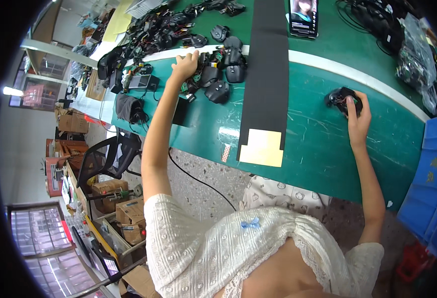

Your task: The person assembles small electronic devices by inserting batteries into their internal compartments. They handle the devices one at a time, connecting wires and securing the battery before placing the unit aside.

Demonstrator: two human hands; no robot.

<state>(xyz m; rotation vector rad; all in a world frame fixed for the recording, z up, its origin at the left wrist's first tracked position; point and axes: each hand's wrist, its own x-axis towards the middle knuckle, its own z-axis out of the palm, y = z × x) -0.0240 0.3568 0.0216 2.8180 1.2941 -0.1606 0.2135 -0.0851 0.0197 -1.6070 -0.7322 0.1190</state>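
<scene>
My right hand grips a black rounded plastic housing with thin wires on it, just above the right part of the green table. The thumb lies over the housing and the fingers wrap its far side. My left hand reaches out to the far left, its fingers apart, beside a cluster of similar black housings. Nothing shows in its grasp, though its palm side is hidden. Another housing lies at the near edge of that cluster.
A black strip runs across the table, with a yellow sheet at its near end. Beyond the white divider lie a phone and a heap of black parts. Blue bins stand at right.
</scene>
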